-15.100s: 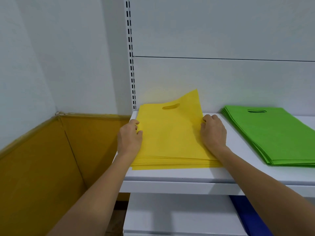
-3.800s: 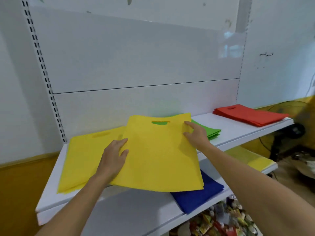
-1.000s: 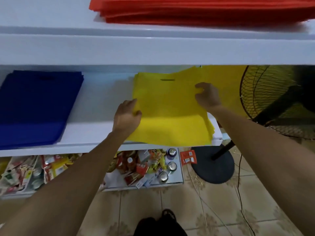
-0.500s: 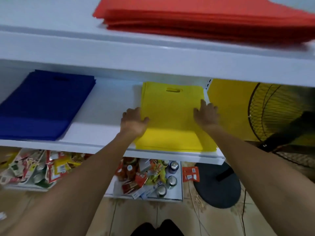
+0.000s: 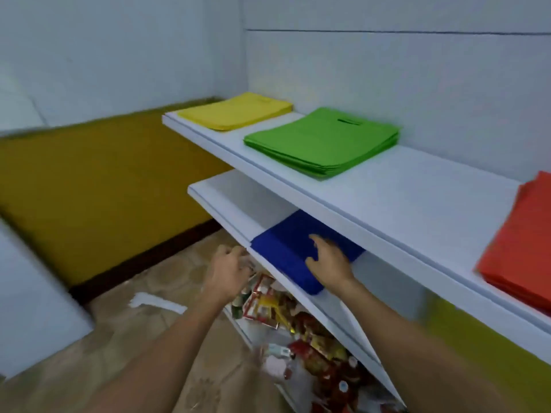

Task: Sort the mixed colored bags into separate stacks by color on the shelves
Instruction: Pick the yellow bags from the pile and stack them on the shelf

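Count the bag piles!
4: yellow pile, green pile and red pile on the upper shelf; blue pile on the lower shelf, under the right hand. Others may be hidden.

Shop: white display shelves, packaged snacks

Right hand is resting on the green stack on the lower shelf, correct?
Not quite. The head view shows the right hand resting on the blue stack on the lower shelf; the green stack lies on the upper shelf.

Upper shelf w/ yellow stack, green stack, red stack; lower shelf w/ blue stack
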Tool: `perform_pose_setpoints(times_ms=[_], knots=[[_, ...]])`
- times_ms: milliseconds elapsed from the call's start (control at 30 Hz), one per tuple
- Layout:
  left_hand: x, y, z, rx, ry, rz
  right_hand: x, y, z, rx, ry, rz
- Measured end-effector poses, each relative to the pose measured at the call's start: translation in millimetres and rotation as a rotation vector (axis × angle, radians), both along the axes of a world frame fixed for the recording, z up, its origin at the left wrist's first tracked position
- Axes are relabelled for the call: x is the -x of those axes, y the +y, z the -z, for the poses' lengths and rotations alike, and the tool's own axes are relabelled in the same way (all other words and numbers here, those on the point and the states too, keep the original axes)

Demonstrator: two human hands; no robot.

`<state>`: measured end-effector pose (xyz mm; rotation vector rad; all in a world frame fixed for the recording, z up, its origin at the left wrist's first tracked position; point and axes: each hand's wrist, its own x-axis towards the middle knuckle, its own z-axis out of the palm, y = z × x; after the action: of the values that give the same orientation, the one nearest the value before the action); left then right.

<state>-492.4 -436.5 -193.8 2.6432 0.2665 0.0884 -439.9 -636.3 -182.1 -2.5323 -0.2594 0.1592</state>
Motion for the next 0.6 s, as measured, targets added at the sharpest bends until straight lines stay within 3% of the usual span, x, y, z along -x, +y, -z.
perform_pose_setpoints(times_ms=[300,600], knots=[[53.9,232.0,-95.1,-0.111,-0.162,-0.385,-23.2,242.3,-78.1,-0.109,-0.192,-0.415],[14.9,303.5,-118.9,-0.072,-0.248,-0.361,-71.4,325.3,-119.6,-0.151,-0.305,-0.401]])
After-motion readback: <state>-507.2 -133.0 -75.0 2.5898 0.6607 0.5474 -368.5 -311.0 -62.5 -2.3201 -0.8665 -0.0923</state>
